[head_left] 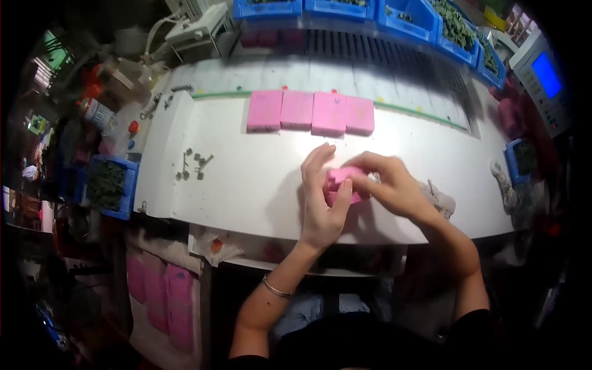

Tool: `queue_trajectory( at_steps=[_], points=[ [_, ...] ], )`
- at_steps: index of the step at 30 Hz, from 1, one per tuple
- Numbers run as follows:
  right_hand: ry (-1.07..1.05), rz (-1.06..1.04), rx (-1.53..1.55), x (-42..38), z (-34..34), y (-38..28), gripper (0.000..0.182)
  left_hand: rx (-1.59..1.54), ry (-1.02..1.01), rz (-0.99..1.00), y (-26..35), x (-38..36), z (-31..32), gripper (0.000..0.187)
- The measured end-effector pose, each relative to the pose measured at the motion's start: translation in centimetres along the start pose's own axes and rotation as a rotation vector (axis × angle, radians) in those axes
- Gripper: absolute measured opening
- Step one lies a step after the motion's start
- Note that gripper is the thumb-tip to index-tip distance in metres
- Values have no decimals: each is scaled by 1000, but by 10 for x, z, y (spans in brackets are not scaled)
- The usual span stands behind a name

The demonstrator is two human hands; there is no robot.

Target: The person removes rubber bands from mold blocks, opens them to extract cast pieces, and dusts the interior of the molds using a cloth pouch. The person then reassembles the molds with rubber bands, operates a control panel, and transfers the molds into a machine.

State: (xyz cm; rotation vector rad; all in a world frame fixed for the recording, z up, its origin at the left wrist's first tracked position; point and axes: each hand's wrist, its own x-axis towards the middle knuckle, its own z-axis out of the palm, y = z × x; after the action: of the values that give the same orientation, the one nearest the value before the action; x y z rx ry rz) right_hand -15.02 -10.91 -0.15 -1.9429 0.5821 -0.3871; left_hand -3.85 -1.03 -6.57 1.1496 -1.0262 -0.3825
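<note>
Over the white worktop, my left hand (320,206) cups a small pink rubber mould (337,177) from the left side, its fingers and thumb curled around it. My right hand (398,188) pinches the same mould from the right, fingertips on its upper part. The mould looks bent or parted between the hands, but fingers cover much of it, so its inside cannot be made out. Beyond the hands, several pink mould blocks (297,110) stand side by side in a row. Small dark green branched pieces (196,164) lie left of my left hand.
Blue bins (407,24) holding green pieces line the back. A blue tray (111,185) of green pieces is at the left, and a machine with a blue screen (546,74) at the right. A crumpled cloth (439,198) lies beside my right hand.
</note>
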Motion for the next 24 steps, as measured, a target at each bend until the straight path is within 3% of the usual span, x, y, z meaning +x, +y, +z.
queue_trajectory(
  at_steps=[1,3,5,7,9,11,12,14,16,17,19,21,24],
  points=[
    [10,-13,-20,5,0,0,26,-69,22,-22,5,-4,1,52],
    [33,39,69,16,2,9,25,21,-121,-62,16,-10,-7,57],
    [29,44,111,24,2,15,24,164,-185,8,16,-14,-14,58],
    [-25,202,148,29,-1,18,25,454,-316,131,24,-12,-17,61],
    [-12,151,146,30,-1,20,25,340,-340,27,21,-9,-20,70],
    [-19,259,167,25,-6,11,27,219,-373,-203,28,-4,-23,78],
    [-17,260,166,18,-10,11,27,298,-420,-195,30,-3,-26,85],
    [178,-222,-498,-10,-22,17,36,317,-450,-187,28,-1,-28,86],
    [152,-144,-896,-42,-37,18,51,337,-456,-191,27,0,-31,88],
    [136,-148,-898,-52,-43,21,51,406,-508,-171,28,2,-31,93],
    [-24,40,-725,-67,-49,22,53,476,-563,-153,31,4,-32,99],
    [47,22,-620,-65,-43,11,53,492,-557,-183,34,7,-32,102],
    [261,-378,-832,-49,-23,-12,49,469,-551,-175,31,8,-33,101]
  ],
)
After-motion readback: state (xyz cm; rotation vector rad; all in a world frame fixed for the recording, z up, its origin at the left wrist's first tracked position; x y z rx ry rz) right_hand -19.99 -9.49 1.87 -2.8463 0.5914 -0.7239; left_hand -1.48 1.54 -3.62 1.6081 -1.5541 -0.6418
